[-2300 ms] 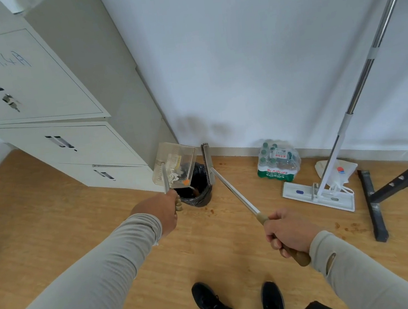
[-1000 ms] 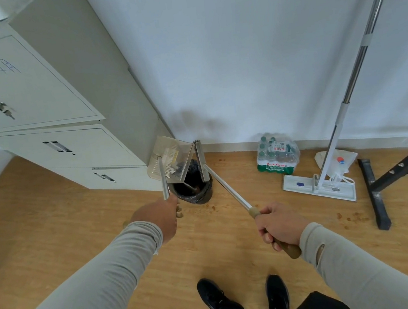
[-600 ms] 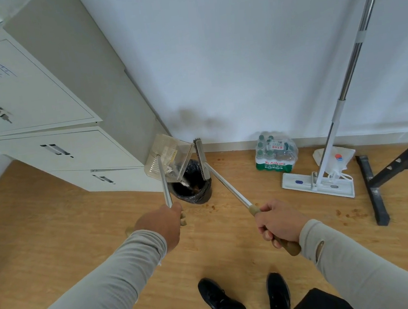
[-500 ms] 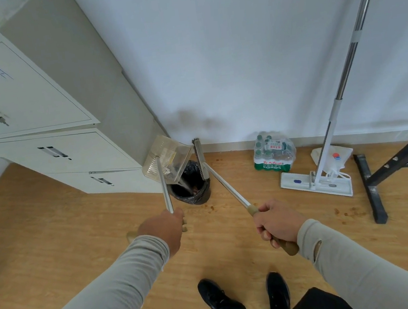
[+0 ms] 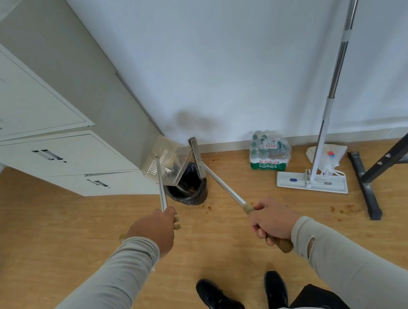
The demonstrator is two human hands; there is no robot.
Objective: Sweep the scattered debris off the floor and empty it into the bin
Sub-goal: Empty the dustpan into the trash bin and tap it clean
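You stand on the wooden floor (image 5: 55,249) facing a white wall, both sleeved arms stretched toward a corner. Your left hand (image 5: 153,231) is wrapped around the metal shaft of a clear dustpan (image 5: 166,160), which sits up at about 12 o'clock from that hand, tilted with its mouth down over the bin (image 5: 189,189). The bin, lined with a black bag, stands on the floor just beside the grey filing cabinet (image 5: 39,118), roughly at 1 o'clock from your left hand and 11 o'clock from your right.

Your right hand (image 5: 273,221) grips the tan handle of a brush (image 5: 197,157); the shaft runs away from the hand toward 10 o'clock, and the brush head stands upright at the bin's far rim, just beside the dustpan's right edge. Dark bits show inside the dustpan and inside the bin; what they are cannot be made out.

Small brown specks of debris (image 5: 208,207) lie on the floor close in front of the bin, at about 2 o'clock from your left hand. More debris dots the boards at 3 o'clock from your right hand, near a black metal stand (image 5: 363,183).

Along the wall rest a shrink-wrapped pack of bottles (image 5: 269,152) and a flat mop (image 5: 311,182) whose pole leans upward. Your black shoes (image 5: 210,294) show at the bottom edge.
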